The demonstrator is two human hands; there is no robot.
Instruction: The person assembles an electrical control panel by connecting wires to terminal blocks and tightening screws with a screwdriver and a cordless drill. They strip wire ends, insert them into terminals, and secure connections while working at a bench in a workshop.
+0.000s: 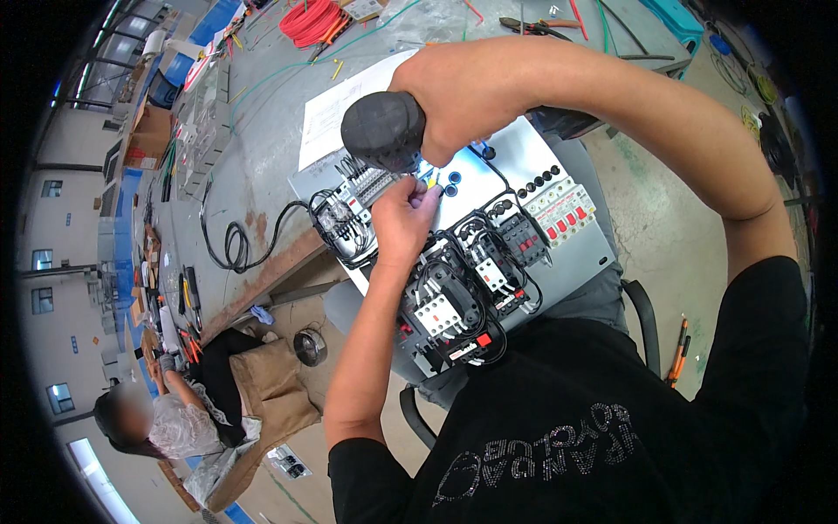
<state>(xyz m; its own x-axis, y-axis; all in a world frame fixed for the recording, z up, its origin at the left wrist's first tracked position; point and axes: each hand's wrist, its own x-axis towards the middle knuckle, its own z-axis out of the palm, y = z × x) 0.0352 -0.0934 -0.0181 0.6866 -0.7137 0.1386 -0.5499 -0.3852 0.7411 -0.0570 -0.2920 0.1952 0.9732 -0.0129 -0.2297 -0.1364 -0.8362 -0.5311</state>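
Observation:
My right hand [458,92] is wrapped round a black cordless power driver [382,131], whose rounded end faces up and hides its working tip. A bluish light shines below it onto a pale metal mounting plate [572,266], which rests partly over my lap and against the table. My left hand [406,218] is closed in a pinch on the plate, just below the driver; what its fingertips hold is too small to make out. Around it sit a terminal strip [371,185], a contactor [436,314] with black wiring, a second contactor [491,273] and circuit breakers [563,218] with red levers.
A grey table [271,140] carries a paper sheet [321,118], a red wire coil [310,22], pliers [537,28] and a black cable [234,249]. Chair armrests [642,323] flank me. Another person [188,419] sits at the lower left, working at the bench.

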